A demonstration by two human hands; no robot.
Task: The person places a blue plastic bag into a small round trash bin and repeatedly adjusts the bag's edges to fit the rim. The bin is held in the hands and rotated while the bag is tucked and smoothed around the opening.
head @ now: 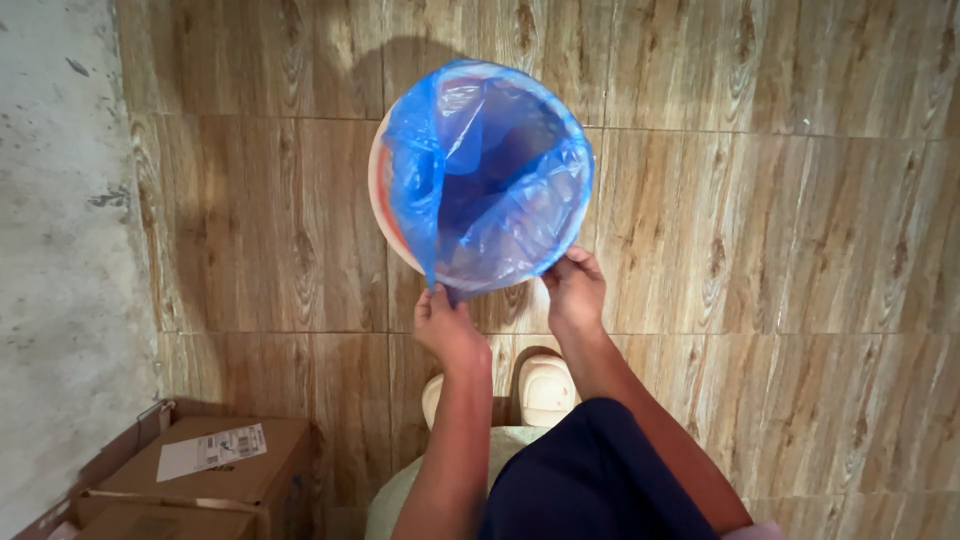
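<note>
You are looking straight down into a round bin (pixel 379 190) standing upright on the wood-patterned floor (pixel 760 220), mouth facing you. A blue bag (pixel 485 175) is lining it, empty inside. Your left hand (pixel 445 322) and right hand (pixel 574 290) are both pinching the bag's near edge.

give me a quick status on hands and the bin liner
Left hand and right hand both pinching blue bin liner at near rim of bin. Liner partly fitted. Cardboard box off left, clear.
</note>
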